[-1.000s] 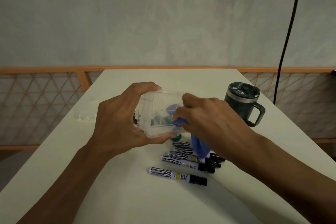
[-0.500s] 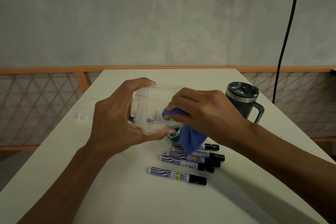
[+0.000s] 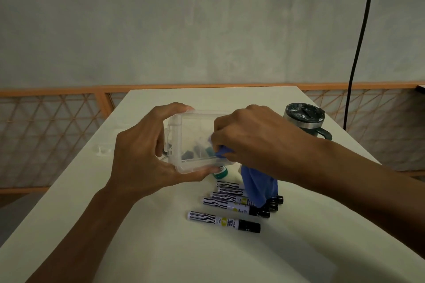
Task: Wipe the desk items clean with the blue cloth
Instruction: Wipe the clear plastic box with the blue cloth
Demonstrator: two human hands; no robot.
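- Fingers [image 3: 177,107] of the left hand [image 3: 142,158] curl over the far top edge of a clear plastic box [image 3: 195,131]. The thumb hooks under its near bottom edge, so the hand grips the box and holds it tilted above the table [image 3: 142,248]. The forearm reaches in from the lower left corner.
- Beyond that hand's knuckles, a small clear plastic piece [image 3: 103,148] lies flat on the table, apart from the box.
- The box's open side faces the camera. Dark and teal shapes show low down in it, though I cannot tell whether they sit inside or show through from behind.
- A green-capped item [image 3: 220,172] peeks out on the table just under the box's near edge.
- The right hand [image 3: 257,142] has its fingers bunched round the blue cloth [image 3: 258,187], pinching it and pressing it into the right part of the box. The rest of the cloth hangs below the wrist.
- Several black-capped markers [image 3: 224,221] lie side by side on the table below the hands, with the cloth's hanging end over the farther ones.
- A dark mug [image 3: 305,119] with a steel band stands upright at the right behind the wrist. Its lid is on, so its contents are hidden.
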